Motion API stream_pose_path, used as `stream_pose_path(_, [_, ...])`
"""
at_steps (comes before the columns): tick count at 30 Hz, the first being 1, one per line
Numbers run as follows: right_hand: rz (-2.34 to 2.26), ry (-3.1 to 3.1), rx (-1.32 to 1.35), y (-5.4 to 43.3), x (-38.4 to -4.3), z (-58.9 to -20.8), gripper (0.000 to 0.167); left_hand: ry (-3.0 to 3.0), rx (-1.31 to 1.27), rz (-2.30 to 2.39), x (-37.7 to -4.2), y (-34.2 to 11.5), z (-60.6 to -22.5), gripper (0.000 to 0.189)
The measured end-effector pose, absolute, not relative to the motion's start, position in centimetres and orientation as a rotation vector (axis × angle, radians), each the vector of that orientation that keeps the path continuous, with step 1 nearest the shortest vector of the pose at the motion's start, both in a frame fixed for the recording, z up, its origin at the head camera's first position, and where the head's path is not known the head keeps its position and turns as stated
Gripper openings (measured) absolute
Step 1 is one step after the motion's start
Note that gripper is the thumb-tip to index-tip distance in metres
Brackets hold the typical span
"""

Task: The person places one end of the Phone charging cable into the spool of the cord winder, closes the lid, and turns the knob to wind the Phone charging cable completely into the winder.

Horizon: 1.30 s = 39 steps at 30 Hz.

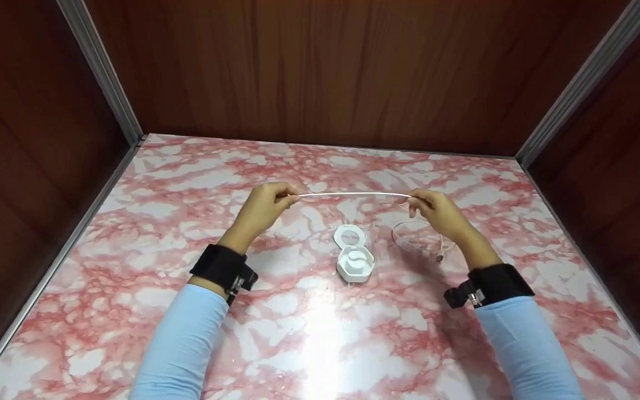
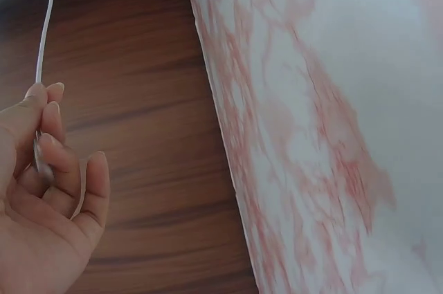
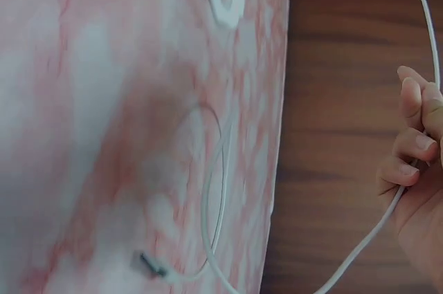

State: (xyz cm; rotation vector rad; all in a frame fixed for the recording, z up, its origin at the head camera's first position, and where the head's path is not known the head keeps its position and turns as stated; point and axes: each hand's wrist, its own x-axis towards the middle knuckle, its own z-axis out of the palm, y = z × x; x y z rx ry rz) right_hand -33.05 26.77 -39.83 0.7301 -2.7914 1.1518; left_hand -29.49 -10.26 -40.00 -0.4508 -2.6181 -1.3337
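A white cable stretches nearly straight between both hands above the table. My left hand pinches it between thumb and fingers near one end; in the left wrist view a small metallic piece shows among the curled fingers. Farther along, my right hand pinches the same cable. From there the rest hangs down into a loop on the table, ending in a plug with a dark tip. Between the hands and nearer me lies an open white octagonal case, its ring-shaped lid folded back.
The pink-and-white marbled table carries a bright glare streak in front of the case. Dark wood panels with metal corner posts enclose its back and sides.
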Motion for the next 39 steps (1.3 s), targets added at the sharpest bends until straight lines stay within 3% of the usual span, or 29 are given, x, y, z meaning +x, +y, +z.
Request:
stream_pose_path(12, [1.205, -2.95, 0.789, 26.9, -31.4, -38.4, 0.024, -2.641, -0.458, -1.274, -29.2, -10.2, -40.3, 0.021])
stream_pose_path(24, [1.206, -3.015, 0.814, 26.4, -32.5, -41.0, 0.027, -2.705, -0.437, -1.271, -28.9, -10.3, -40.9, 0.018])
stream_pose_path(35, [1.124, -2.943, 0.986, 23.2, -30.7, -41.7, 0.021, -2.871, -0.54, -1.169, -28.4, -9.7, -41.5, 0.015])
stream_pose_path(39, [1.086, -2.946, 1.111, 22.1, -29.8, -42.2, 0.022, -2.907, -0.694, -1.211, -27.8, -8.2, -42.1, 0.017])
